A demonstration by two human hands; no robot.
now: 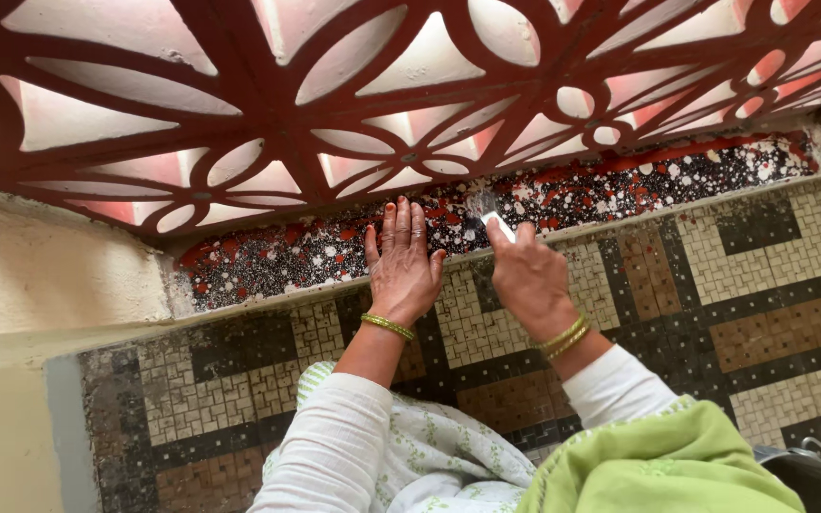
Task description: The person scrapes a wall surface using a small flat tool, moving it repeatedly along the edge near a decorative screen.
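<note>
Her left hand (401,261) lies flat, fingers spread, on the speckled ledge (620,185) below the red lattice (268,85). The right hand (527,275) grips a small white scraper (496,223), its blade blurred against the ledge.

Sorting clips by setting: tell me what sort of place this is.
Probably a house balcony or veranda edge: a red lattice wall, a mosaic floor and a paint-spattered ledge where the right hand holds a scraper.
</note>
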